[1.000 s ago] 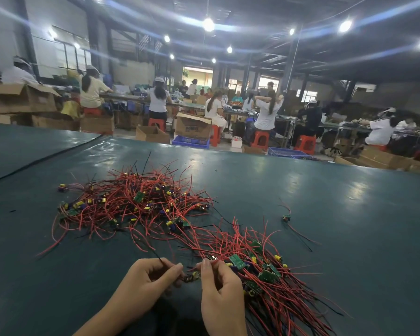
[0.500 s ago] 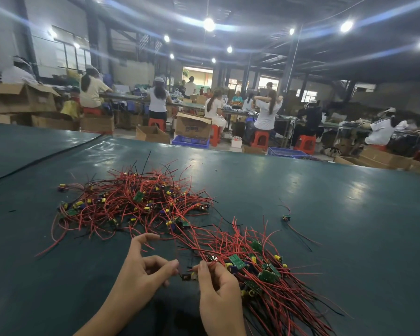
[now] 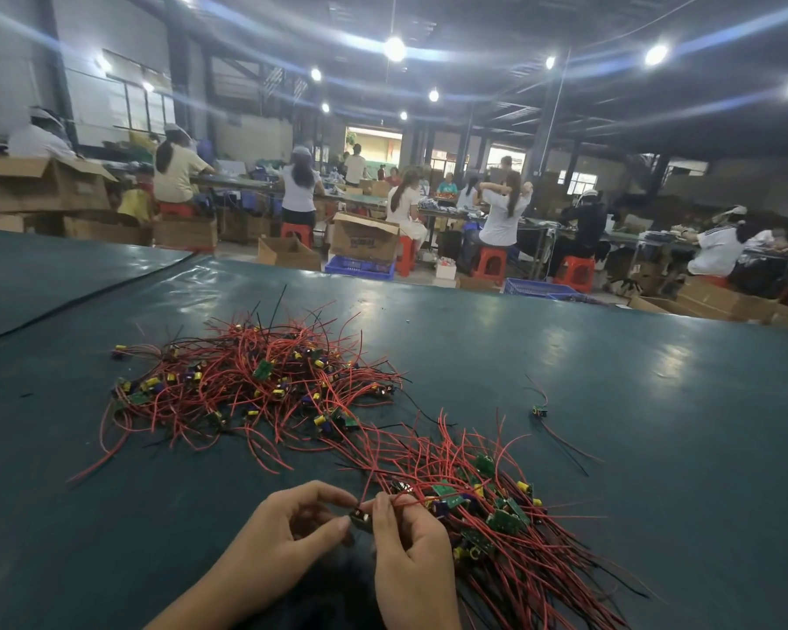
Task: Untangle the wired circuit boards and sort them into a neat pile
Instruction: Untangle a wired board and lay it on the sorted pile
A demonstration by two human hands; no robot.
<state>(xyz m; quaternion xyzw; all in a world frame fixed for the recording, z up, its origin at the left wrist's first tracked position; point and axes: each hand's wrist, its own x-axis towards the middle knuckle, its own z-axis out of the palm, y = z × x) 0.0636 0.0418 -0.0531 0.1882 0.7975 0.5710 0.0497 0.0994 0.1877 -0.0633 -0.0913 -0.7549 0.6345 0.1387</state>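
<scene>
Bench (image 3: 610,447) with a dark green cover, two heaps of red-wired boards on it. I see both hands low in the middle of the view, close together, just off the near heap's left edge.

- Left hand (image 3: 292,525): fingers curled, thumb and forefinger tips pinching a small board (image 3: 360,520) from its left side.
- Right hand (image 3: 410,552): fingers curled, thumb and forefinger pinching the same small board from the right, where its red wires leave. The wires run up and right into the near heap. I can't tell whether the board touches the bench.
- Near heap (image 3: 497,529): just right of the right hand, green boards bunched together, red wires fanning out toward the lower right.
- Far heap (image 3: 255,388): farther back and left, a loose tangle of red and black wires with boards and yellow parts mixed in. Its wires overlap the near heap's at the middle.
- Stray board (image 3: 540,410): alone on the bench, right of both heaps, thin wires trailing.

Behind the bench are people on red stools (image 3: 490,265), with cardboard boxes (image 3: 365,238) on the floor.
</scene>
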